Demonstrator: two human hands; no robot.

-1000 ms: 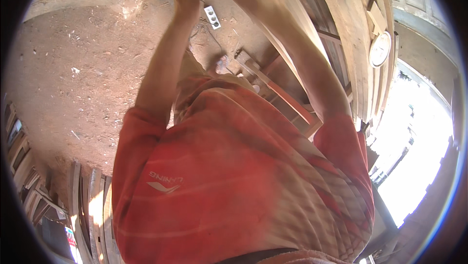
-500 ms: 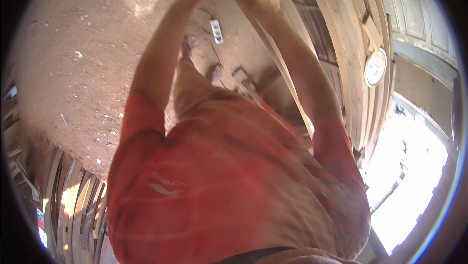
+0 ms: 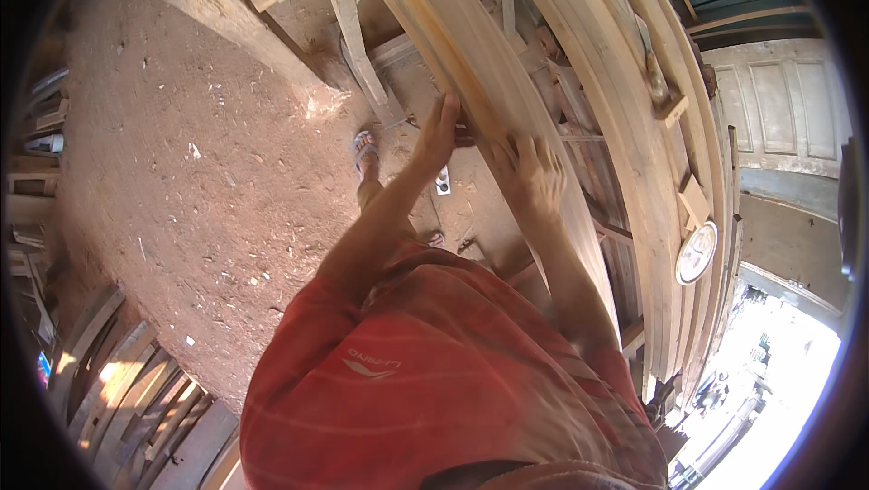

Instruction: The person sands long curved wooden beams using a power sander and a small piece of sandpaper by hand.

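Observation:
A long wooden plank [image 3: 471, 56] runs from the top of the view down past my right side, its near edge marked by a darker orange-brown streak. My left hand [image 3: 440, 139] is closed at that near edge, its fingers curled against the wood and partly hidden. Just to the right, my right hand [image 3: 536, 173] lies on the plank's face with its fingers laid out along the wood. The underside of the plank is out of sight.
Behind the plank stand more long boards [image 3: 615, 83], with a round white disc [image 3: 697, 253] near their lower end. A timber beam [image 3: 217, 19] crosses the upper left. A white power strip [image 3: 443, 182] lies on the dirt floor [image 3: 199, 173]. Stacked wood [image 3: 136, 381] fills the lower left.
Both hands have come down from the top edge of the view and nearer to my body. The view has shifted, so more of the plank and the timber frame shows.

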